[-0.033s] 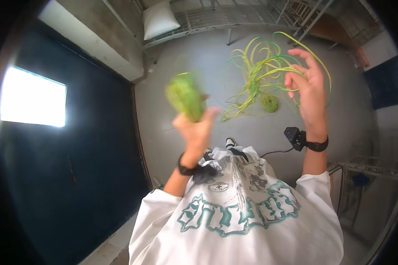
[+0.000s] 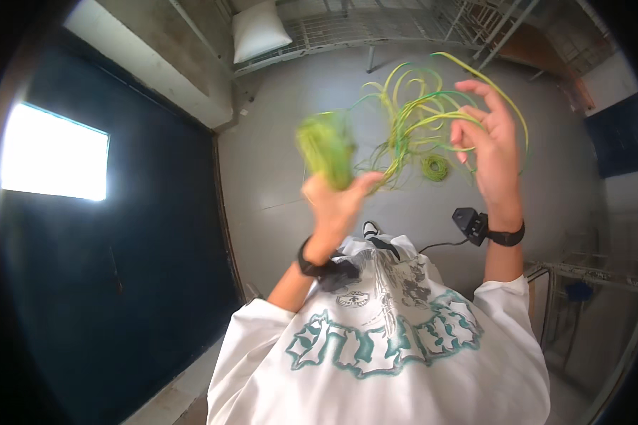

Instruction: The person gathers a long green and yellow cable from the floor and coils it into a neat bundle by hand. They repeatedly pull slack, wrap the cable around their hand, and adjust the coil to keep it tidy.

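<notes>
Compared with the frame before, little has shifted. The bright window (image 2: 53,152) sits in the dark wall at far left as before. The left hand (image 2: 337,202) has moved slightly rightward, and the green bundle (image 2: 326,145) it grips is now smeared by motion where it was sharp. Its fingers are closed round the bundle's lower end, with the thumb pressed across.

From the bundle, loose yellow-green wire (image 2: 418,106) fans up and right in wide loops. It remains strung between both hands, so the bundle looks to be turning while the slack stays up in the air, well above the floor (image 2: 276,163).

A small coil (image 2: 436,167) of the same wire lies on the floor between the hands, apart from them.

The right hand (image 2: 493,152) is raised in almost the same place. Its fingers are half open and spread, and strands run across them. I cannot tell whether any strand is pinched.

As for containers, a white sack (image 2: 259,32) leans by a wire rack (image 2: 347,28) at the top. Its contents are hidden, and no wire lies in either.
</notes>
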Tool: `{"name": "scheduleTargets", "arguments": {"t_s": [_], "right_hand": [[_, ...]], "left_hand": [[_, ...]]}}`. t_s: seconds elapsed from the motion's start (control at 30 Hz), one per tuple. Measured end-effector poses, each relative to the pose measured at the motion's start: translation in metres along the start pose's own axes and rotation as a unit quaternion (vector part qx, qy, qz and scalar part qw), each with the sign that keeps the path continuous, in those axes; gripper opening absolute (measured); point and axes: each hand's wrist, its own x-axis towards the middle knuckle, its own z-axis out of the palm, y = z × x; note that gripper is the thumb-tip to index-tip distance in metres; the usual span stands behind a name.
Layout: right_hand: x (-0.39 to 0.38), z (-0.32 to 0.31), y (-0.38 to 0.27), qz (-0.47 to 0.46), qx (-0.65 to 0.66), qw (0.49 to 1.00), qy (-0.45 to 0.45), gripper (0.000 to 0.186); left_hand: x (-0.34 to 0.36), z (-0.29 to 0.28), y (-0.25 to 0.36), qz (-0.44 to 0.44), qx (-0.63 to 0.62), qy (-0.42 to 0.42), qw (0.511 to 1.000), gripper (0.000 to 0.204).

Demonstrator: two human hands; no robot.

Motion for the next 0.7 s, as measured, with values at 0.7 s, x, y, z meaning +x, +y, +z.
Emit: {"name": "scheduleTargets", "arguments": {"t_s": [0.7], "right_hand": [[0.030,-0.237,0.146,-0.017,-0.485,0.840,0.242,0.027]], "left_hand": [[0.043,-0.140,-0.046,-0.263,-0.242,0.112,0.927,0.005]]}}
